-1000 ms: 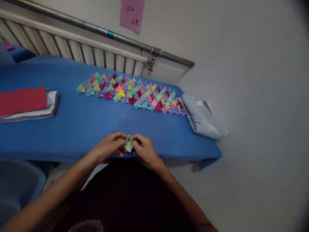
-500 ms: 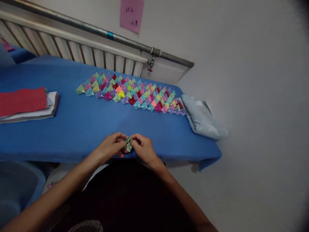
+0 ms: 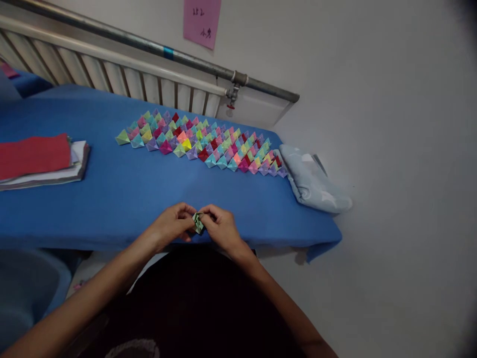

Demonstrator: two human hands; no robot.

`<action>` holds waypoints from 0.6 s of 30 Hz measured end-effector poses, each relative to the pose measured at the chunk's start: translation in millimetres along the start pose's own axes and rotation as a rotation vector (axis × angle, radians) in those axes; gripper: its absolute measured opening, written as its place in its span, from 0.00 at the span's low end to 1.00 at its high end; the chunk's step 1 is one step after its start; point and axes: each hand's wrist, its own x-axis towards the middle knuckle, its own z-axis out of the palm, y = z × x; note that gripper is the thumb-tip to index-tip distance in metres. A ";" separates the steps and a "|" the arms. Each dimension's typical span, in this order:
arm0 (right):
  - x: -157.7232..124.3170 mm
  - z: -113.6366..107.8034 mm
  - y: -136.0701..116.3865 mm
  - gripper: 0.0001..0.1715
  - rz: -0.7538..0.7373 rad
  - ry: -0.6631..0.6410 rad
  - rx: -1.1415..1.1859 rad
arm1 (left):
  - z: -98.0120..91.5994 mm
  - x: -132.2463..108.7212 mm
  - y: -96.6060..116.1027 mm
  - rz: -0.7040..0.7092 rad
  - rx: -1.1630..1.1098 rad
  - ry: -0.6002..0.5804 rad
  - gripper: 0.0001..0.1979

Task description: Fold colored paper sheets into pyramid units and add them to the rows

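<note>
Between my hands is a small piece of folded green paper, held just above the front edge of the blue-covered table. My left hand pinches its left side, and my right hand grips it from the right with thumb and fingers. Parts of the paper are hidden behind the fingertips. Beyond the hands, several rows of small folded paper pieces in many colours stand close together on the cloth.
On the left lies a stack of papers with a red sheet on top. A folded grey-blue cloth rests at the right end. Behind the table run a radiator and a metal pipe. A blue basin is below left.
The green paper has shifted shape slightly between my fingers, looking a little more compact. Both hands stay in nearly the same place, and the rows of folded pieces are unchanged.
</note>
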 end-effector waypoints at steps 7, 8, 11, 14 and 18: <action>0.7 -2.4 0.5 0.10 -0.022 -0.027 -0.024 | -4.0 0.6 -4.6 0.015 0.006 -0.001 0.15; 0.5 -3.0 0.2 0.11 -0.032 -0.027 -0.021 | -4.2 0.1 -4.3 0.014 0.006 0.002 0.15; 0.0 -4.2 -1.7 0.14 -0.046 -0.040 0.001 | -4.1 -1.0 -3.2 0.010 0.003 0.008 0.14; 0.0 -3.8 -3.0 0.13 -0.019 -0.064 0.014 | -3.4 -1.2 -2.6 0.014 0.002 0.011 0.15; 0.2 -3.5 -2.8 0.12 -0.019 -0.046 -0.019 | -2.3 -0.7 -2.8 0.017 -0.001 0.017 0.16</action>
